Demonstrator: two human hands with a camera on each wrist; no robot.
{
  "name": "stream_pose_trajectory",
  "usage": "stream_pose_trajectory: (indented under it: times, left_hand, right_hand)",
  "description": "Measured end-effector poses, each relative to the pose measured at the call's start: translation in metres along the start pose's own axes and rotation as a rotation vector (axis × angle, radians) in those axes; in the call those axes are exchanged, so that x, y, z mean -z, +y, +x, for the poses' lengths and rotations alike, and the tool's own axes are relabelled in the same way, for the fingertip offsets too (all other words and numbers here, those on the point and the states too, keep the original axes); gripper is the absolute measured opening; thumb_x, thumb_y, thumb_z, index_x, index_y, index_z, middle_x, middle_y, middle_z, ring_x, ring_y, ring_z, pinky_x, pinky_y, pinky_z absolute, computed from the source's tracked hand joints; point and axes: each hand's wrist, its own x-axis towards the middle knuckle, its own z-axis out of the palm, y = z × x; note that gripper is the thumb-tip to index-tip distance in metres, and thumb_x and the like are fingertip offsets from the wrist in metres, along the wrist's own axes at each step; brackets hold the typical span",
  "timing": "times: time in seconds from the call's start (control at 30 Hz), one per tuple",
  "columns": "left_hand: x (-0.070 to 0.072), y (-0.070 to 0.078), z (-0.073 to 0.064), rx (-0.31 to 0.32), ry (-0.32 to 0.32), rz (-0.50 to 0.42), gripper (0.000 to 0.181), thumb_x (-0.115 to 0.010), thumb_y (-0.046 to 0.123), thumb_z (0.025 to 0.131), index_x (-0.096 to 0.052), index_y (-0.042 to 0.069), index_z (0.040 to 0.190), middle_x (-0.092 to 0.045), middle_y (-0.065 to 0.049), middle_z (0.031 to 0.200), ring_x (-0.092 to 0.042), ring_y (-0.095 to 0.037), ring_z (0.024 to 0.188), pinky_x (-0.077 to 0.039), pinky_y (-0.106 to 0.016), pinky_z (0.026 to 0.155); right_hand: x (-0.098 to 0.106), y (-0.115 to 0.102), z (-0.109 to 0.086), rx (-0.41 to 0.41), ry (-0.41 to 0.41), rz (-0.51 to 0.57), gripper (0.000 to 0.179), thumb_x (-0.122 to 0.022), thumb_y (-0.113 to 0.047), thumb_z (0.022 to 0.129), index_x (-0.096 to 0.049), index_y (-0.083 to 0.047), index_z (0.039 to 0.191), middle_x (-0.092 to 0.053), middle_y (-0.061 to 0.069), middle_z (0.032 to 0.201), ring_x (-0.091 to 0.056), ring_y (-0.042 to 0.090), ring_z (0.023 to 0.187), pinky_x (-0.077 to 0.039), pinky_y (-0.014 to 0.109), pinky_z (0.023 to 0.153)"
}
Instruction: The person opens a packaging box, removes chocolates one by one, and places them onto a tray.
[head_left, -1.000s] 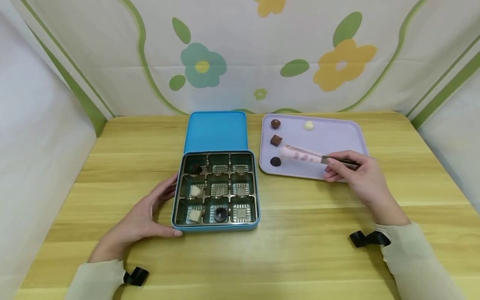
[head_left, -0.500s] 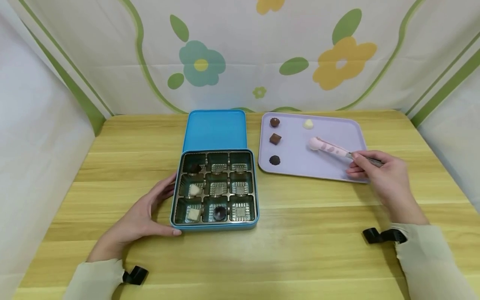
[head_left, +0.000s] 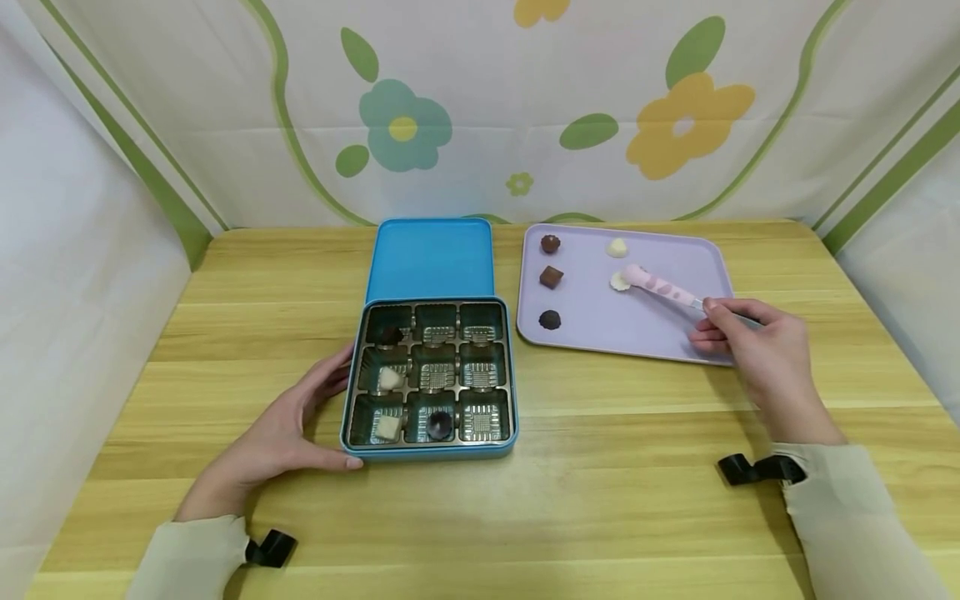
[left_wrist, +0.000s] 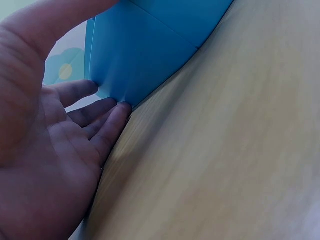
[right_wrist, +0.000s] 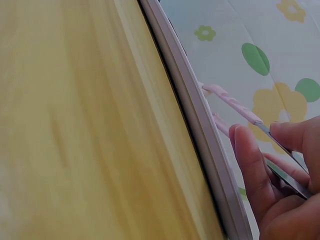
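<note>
My right hand pinches metal tongs with pink tips over the lilac tray. In the right wrist view the two arms of the tongs stand apart. Their tips are at a scalloped white chocolate; I cannot tell whether they touch it. My left hand rests against the left side of the blue tin, thumb at its front corner. Straight fingertips meet the tin's wall in the left wrist view. Dark chocolate and white chocolate sit in the tin's compartments.
Behind the tin lies its blue lid. The tray's left side bears a round brown chocolate, a square one and a dark one. Another white chocolate sits farther back. A flowered cloth hangs behind the table.
The right hand has moved right with the tongs, away from the dark chocolate. The scalloped white chocolate now shows at the tongs' tips. My left hand keeps its place against the tin.
</note>
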Motion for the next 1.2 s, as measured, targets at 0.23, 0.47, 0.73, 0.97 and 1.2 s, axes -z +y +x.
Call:
stream_pose_trajectory:
  times: [0.23,0.47,0.73,0.97,1.2]
  left_hand:
    - [0.0004,0.0003,-0.0013,0.011,-0.001,-0.005,0.133,-0.098,-0.002,0.07,-0.021,0.029,0.174,-0.025,-0.011,0.178,-0.038,0.003,0.147,-0.029,-0.005,0.116]
    - [0.001,-0.0003,-0.002,0.014,-0.003,0.001,0.133,-0.098,-0.002,0.07,-0.02,0.029,0.174,-0.023,-0.012,0.179,-0.038,0.006,0.147,-0.029,-0.004,0.116]
    - [0.0014,0.0004,-0.002,0.007,-0.006,0.008,0.133,-0.098,-0.002,0.07,-0.02,0.028,0.174,-0.023,-0.013,0.179,-0.037,0.006,0.147,-0.029,-0.005,0.117]
    - [0.0014,0.0011,-0.0016,0.01,-0.007,0.009,0.132,-0.098,-0.001,0.071,-0.02,0.028,0.174,-0.023,-0.014,0.179,-0.037,0.007,0.148,-0.029,-0.004,0.117]
    - [0.0011,0.0029,-0.0002,0.022,-0.001,0.018,0.133,-0.099,0.001,0.07,-0.02,0.029,0.174,-0.023,-0.013,0.179,-0.038,0.007,0.147,-0.028,-0.004,0.117]
  right_hand:
    - [-0.0012,0.0008,0.0018,0.002,0.02,0.022,0.026,-0.083,-0.03,0.095,-0.075,-0.015,0.115,-0.081,-0.001,0.082,-0.08,0.014,0.068,-0.066,0.026,0.069]
    - [-0.0026,0.0025,0.0024,0.009,0.028,0.028,0.026,-0.084,-0.031,0.093,-0.077,-0.015,0.113,-0.081,0.0,0.081,-0.079,0.013,0.068,-0.066,0.026,0.07]
    - [-0.0048,0.0036,0.0036,0.012,0.041,0.043,0.024,-0.085,-0.03,0.092,-0.078,-0.015,0.11,-0.081,0.001,0.08,-0.079,0.014,0.066,-0.066,0.026,0.069]
    - [-0.0068,0.0022,0.005,0.036,0.059,0.069,0.024,-0.086,-0.029,0.092,-0.078,-0.014,0.109,-0.081,0.0,0.08,-0.079,0.013,0.065,-0.065,0.024,0.069]
    - [-0.0068,0.0035,0.0021,0.133,0.012,0.032,0.034,-0.087,-0.022,0.091,-0.077,-0.008,0.12,-0.083,-0.001,0.088,-0.079,0.012,0.071,-0.065,0.022,0.072]
